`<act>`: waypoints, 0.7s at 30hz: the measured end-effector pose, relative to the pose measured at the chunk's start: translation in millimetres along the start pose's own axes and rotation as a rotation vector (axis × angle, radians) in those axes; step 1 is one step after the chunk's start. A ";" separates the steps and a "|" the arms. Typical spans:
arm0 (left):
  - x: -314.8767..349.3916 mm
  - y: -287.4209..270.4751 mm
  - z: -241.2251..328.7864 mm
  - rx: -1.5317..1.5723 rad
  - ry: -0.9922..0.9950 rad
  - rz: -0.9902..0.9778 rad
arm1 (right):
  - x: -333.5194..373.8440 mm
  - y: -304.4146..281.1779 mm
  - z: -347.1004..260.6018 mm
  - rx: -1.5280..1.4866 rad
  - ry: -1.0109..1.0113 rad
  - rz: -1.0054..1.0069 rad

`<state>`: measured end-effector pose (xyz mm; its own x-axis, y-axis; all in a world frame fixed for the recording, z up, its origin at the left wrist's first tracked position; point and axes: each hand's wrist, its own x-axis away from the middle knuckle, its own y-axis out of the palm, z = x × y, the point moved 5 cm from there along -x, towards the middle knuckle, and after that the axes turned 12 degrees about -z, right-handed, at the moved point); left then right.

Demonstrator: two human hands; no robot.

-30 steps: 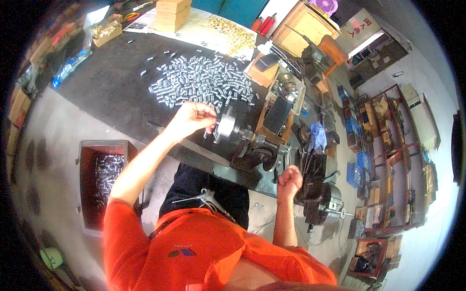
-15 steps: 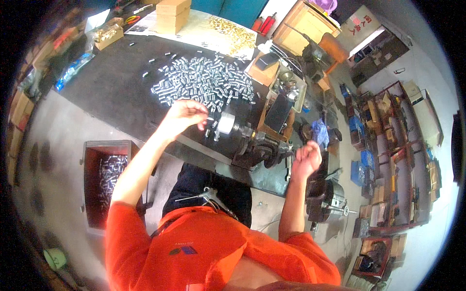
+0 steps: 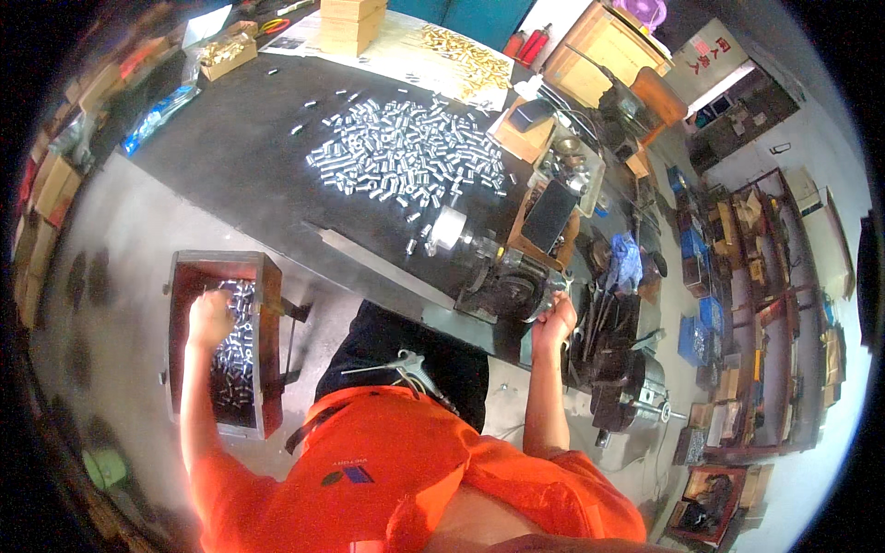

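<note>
My left hand [image 3: 212, 316] is inside the far part of an open dark-red box [image 3: 271, 346], above short shiny metal sleeves [image 3: 237, 369]. Its fingers are curled and partly turned away, so whatever they hold is hidden. At the bench's front edge, my right hand [image 3: 555, 322] is closed around the handle at the right end of a small dark bench machine [image 3: 502, 283]. A pale round cylinder [image 3: 450, 228] sits at this machine's left end, with a few loose sleeves beside it. Behind it spreads a large pile of similar sleeves [image 3: 406, 152] on the black bench top.
Brass-coloured parts [image 3: 466, 57] lie on paper behind the pile, near stacked cardboard boxes [image 3: 350, 26]. A phone-like black slab [image 3: 549, 217] lies right of the machine. An air blow gun [image 3: 410, 367] rests on my lap. Shelves [image 3: 770, 323] with blue bins stand at right.
My left hand has moved from beside the pale cylinder down-left into the box. My right hand has come lower and left, onto the handle. The view has shifted slightly.
</note>
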<state>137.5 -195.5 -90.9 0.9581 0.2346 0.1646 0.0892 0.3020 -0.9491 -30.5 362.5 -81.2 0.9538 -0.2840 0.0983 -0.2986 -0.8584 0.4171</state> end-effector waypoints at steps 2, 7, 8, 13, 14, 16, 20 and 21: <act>-0.4 -6.1 14.8 0.035 0.042 0.048 | -1.0 0.2 0.6 0.041 -0.006 0.007; -54.1 -23.5 145.5 0.312 0.326 0.100 | 1.6 -6.0 4.2 0.012 -0.009 -0.044; -64.7 -26.8 175.7 0.304 0.420 0.131 | 1.2 -11.1 7.4 0.017 -0.026 -0.065; -132.0 14.4 259.0 0.291 0.543 0.022 | 6.3 -13.2 6.8 -0.072 -0.038 -0.121; -133.6 17.3 264.7 0.260 0.536 -0.048 | 16.1 -2.3 -1.0 -0.079 -0.043 -0.070; -135.9 25.5 270.2 0.247 0.549 -0.099 | 12.9 -8.4 1.7 -0.087 -0.038 -0.106; -123.7 18.8 275.0 0.276 0.629 -0.037 | 14.9 -9.9 2.6 -0.088 -0.019 -0.094; -119.8 19.6 274.8 0.240 0.639 -0.050 | 13.8 -9.7 3.2 -0.093 -0.010 -0.099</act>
<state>-50.3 36.3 -55.4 0.9336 -0.3542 -0.0537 0.1456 0.5121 -0.8465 -14.6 365.6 -86.8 0.9778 -0.2051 0.0435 -0.1986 -0.8393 0.5061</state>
